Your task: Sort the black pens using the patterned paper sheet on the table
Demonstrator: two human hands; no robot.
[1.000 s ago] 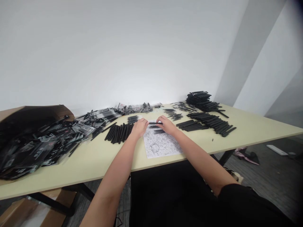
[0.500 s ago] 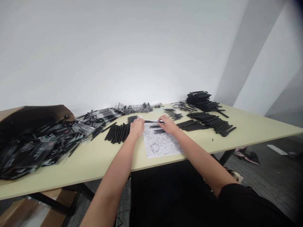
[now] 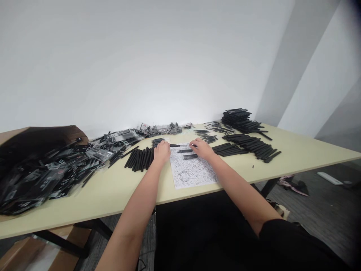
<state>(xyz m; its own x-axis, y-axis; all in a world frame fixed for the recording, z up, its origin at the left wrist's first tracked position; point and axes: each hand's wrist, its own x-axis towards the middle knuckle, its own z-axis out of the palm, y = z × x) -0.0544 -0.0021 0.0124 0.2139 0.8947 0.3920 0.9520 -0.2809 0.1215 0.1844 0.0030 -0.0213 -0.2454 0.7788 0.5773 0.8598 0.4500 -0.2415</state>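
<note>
My left hand is closed round a black pen, whose slim end points right over the paper. Facing it, my right hand pinches a small dark piece, mostly hidden by the fingers; it may be a pen cap. A narrow gap shows between the pen's tip and the right fingers. Beneath the hands lies a white sheet covered in black scribbles, with several thin black refills on it. Beside my left hand is a row of black pen barrels.
Plastic-wrapped packets spill from a cardboard box at left. More clear sleeves lie along the wall. To the right are rows of black pens and a tall stack. Thin refills lie behind my right hand.
My hands have drawn slightly apart, the left one moving a little left. The black pen, which reached from hand to hand, now ends short of my right fingers.
</note>
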